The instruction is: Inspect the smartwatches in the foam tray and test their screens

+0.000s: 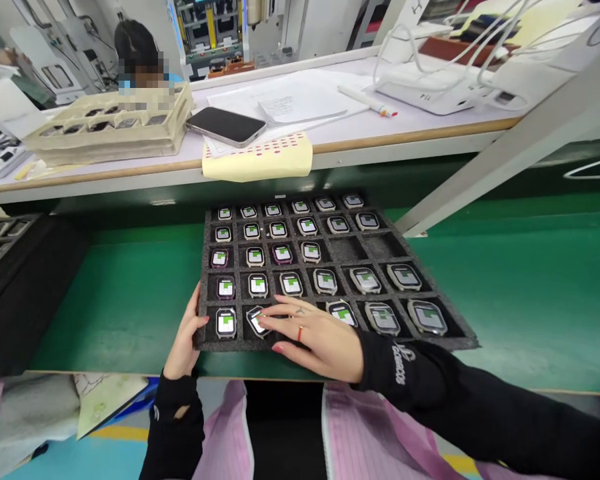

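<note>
A black foam tray (347, 248) lies on the green bench, divided into compartments that hold several square smartwatch faces with lit screens. My left hand (184, 340) grips the tray's near left edge, thumb on top of the rim. Over the nearest row reaches my right hand (323, 339), fingers stretched out and holding nothing. Its fingertips touch a watch face (256, 323) that sits turned askew in its compartment. Left of that one, another watch face (225, 323) lies straight. The right hand hides part of the nearest row. Two compartments at the right of the middle row are empty.
A black foam box (35, 287) stands at the left. On the raised shelf are a phone (227, 127), papers (300, 107), a pen (367, 101), a beige tray stack (113, 130) and a white cabled device (430, 87). A slanted white post (480, 160) rises at the right. Another person (140, 57) is beyond.
</note>
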`<action>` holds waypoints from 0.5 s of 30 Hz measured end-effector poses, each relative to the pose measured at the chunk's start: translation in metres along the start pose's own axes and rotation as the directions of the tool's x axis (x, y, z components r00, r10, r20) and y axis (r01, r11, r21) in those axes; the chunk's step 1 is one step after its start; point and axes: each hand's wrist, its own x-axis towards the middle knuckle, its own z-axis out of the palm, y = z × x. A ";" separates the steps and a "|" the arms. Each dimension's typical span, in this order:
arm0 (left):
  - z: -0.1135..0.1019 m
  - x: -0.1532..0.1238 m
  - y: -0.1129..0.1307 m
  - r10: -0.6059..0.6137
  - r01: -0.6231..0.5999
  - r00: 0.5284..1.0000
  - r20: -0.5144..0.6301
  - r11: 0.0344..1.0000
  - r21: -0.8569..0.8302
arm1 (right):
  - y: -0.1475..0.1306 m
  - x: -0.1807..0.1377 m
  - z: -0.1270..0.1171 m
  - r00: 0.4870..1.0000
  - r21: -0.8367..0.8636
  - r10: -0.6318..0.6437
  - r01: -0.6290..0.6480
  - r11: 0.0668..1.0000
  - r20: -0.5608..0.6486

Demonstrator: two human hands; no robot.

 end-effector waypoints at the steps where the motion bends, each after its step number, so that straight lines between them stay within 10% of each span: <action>1: 0.000 -0.005 0.000 0.001 -0.001 1.000 0.000 1.000 0.012 | -0.003 -0.002 0.005 1.000 0.013 0.001 -0.001 1.000 -0.032; 15: 0.011 -0.020 -0.005 0.067 -0.052 0.994 -0.085 0.985 0.162 | -0.004 -0.008 0.015 0.974 -0.030 0.022 -0.029 0.999 -0.225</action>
